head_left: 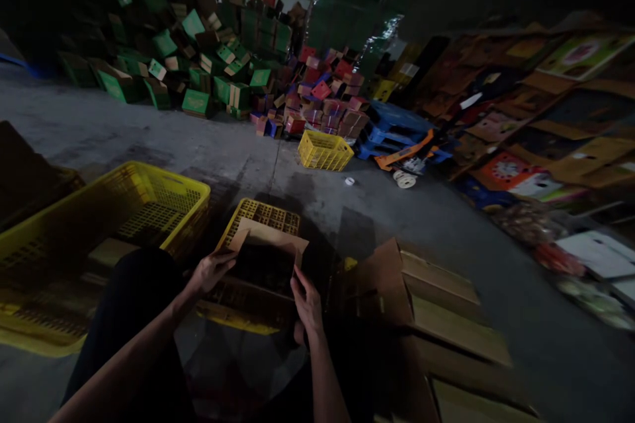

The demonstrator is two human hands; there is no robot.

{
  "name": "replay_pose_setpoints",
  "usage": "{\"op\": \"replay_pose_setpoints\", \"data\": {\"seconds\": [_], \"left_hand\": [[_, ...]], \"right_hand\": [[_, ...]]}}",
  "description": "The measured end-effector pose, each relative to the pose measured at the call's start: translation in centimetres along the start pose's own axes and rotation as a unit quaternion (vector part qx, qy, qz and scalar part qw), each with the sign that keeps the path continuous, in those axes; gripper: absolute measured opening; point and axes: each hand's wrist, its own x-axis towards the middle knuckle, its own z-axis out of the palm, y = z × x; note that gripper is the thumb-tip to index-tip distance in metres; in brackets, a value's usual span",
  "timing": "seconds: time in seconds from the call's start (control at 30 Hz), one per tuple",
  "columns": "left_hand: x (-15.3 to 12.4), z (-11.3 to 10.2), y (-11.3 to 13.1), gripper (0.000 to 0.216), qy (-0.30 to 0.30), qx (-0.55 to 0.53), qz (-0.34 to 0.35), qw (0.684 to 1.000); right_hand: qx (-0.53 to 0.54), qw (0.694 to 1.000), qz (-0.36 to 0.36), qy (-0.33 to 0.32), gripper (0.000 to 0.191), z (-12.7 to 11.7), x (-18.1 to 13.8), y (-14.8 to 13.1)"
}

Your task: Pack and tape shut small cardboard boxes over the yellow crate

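Observation:
A small open cardboard box (275,234) rests on an upturned-looking yellow plastic crate (268,211) between my knees. Its flaps stand up, and the inside is too dark to make out. My left hand (213,271) pinches the left flap between thumb and fingers. On the opposite side, my right hand (306,301) holds the right flap near its corner, fingers pointing up along it. To my right sit several flattened or folded cardboard boxes (446,324), stacked close together.
A large yellow crate (193,192) with some cardboard inside stands at my left. Ahead are a smaller yellow crate (325,151), heaps of green boxes (196,102) and red boxes (337,109), blue pallets (397,117) and an orange pallet jack (407,152). Stacked cartons (570,119) line the right.

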Motion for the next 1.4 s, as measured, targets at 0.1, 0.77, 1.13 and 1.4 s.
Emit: {"op": "replay_pose_setpoints", "data": {"seconds": [0.1, 0.77, 1.13, 1.4], "left_hand": [[-0.1, 0.0, 0.2, 0.040, -0.006, 0.002, 0.007, 1.000], [0.2, -0.3, -0.7, 0.038, -0.068, -0.004, 0.003, 0.998], [0.4, -0.1, -0.9, 0.042, -0.095, 0.001, 0.002, 0.995], [0.3, -0.5, 0.6, 0.046, -0.116, 0.013, -0.025, 0.993]], "right_hand": [[0.000, 1.000, -0.001, -0.011, 0.045, 0.1, 0.1, 0.2], [-0.019, 0.998, 0.036, -0.044, 0.062, 1.6, 0.2, 1.0], [-0.026, 0.999, 0.015, -0.041, 0.064, 1.9, 0.2, 2.0], [-0.114, 0.989, -0.080, -0.052, 0.049, 2.1, 0.3, 2.8]]}}
